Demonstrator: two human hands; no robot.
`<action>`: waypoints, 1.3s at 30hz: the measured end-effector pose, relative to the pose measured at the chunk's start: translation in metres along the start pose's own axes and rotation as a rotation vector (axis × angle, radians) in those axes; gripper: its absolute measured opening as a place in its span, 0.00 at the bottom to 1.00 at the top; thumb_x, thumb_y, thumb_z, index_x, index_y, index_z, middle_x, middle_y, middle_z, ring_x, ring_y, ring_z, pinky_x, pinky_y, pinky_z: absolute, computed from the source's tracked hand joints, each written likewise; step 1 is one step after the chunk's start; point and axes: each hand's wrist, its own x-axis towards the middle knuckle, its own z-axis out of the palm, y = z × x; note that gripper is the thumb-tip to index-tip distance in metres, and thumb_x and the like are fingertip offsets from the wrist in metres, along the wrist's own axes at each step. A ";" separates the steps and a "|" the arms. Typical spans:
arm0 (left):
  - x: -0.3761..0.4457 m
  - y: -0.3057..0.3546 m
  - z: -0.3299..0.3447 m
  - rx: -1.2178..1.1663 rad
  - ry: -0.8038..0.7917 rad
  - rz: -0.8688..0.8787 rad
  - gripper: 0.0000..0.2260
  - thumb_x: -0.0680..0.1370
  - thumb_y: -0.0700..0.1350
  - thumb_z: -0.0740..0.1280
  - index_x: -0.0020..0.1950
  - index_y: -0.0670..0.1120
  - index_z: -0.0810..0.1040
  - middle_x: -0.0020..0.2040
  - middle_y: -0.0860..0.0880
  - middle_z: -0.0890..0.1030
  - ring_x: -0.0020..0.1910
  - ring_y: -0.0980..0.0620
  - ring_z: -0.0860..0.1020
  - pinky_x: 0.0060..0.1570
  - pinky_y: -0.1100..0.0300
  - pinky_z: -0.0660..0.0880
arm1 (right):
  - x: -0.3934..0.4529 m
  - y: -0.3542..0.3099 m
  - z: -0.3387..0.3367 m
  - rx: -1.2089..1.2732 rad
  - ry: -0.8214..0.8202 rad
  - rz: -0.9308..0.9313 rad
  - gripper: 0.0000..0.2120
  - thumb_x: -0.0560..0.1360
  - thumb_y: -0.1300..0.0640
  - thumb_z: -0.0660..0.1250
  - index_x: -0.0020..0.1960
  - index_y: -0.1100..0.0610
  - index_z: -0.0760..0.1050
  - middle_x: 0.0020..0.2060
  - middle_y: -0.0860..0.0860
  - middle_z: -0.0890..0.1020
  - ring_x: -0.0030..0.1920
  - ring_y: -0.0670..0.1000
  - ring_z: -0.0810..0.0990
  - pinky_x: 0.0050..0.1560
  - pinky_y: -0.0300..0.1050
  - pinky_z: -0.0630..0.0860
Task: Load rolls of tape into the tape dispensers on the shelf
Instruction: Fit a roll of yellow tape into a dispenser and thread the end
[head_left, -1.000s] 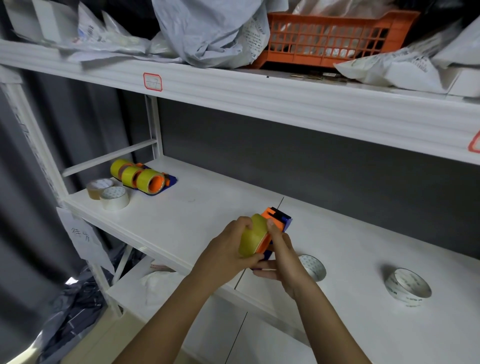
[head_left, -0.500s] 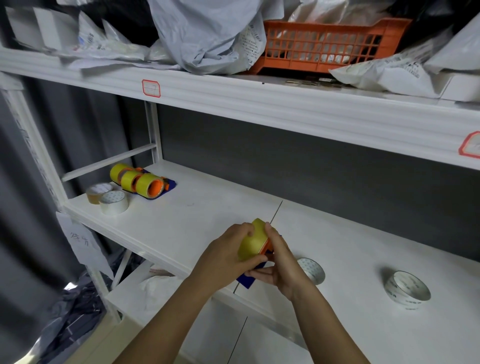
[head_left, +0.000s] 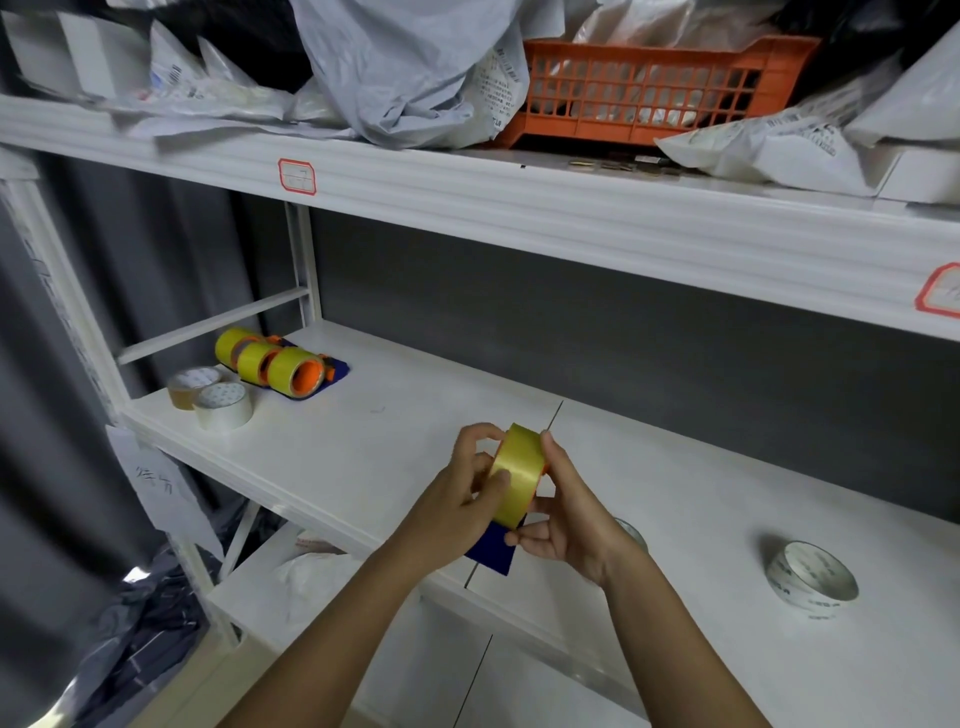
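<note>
The white shelf carries three loaded dispensers at far left. Unloaded rolls remain: two beside them, two at right. Above the shelf edge, left hand and right hand both grip the yellow tape roll, seating it on a blue dispenser; judged incomplete.

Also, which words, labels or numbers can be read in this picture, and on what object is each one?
None can be read.
Red-bordered label on upper shelf edge: blurred.
Second red-bordered label: blurred.
Hanging paper sheet: handwritten marks, unclear.
Mailer bag: print too small.
White tape roll: print too small.
</note>
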 end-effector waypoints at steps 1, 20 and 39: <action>0.002 0.002 0.000 -0.058 -0.002 -0.032 0.14 0.81 0.47 0.58 0.62 0.61 0.58 0.52 0.52 0.78 0.49 0.51 0.79 0.44 0.63 0.76 | 0.001 0.000 0.001 -0.010 -0.002 -0.024 0.32 0.70 0.29 0.56 0.64 0.49 0.68 0.53 0.59 0.80 0.38 0.57 0.83 0.36 0.42 0.79; 0.020 0.028 -0.013 -0.294 0.114 -0.300 0.08 0.76 0.44 0.57 0.39 0.47 0.71 0.36 0.49 0.72 0.36 0.53 0.70 0.36 0.62 0.68 | 0.005 0.005 0.011 -0.277 -0.015 -0.572 0.28 0.75 0.55 0.69 0.66 0.34 0.60 0.60 0.40 0.72 0.55 0.41 0.78 0.50 0.45 0.81; 0.024 0.024 -0.023 -0.329 0.078 -0.305 0.14 0.80 0.38 0.53 0.45 0.53 0.74 0.44 0.48 0.78 0.45 0.50 0.77 0.51 0.53 0.75 | 0.017 0.005 0.017 -0.411 0.046 -0.684 0.36 0.69 0.58 0.74 0.68 0.38 0.59 0.66 0.42 0.66 0.60 0.43 0.73 0.47 0.36 0.79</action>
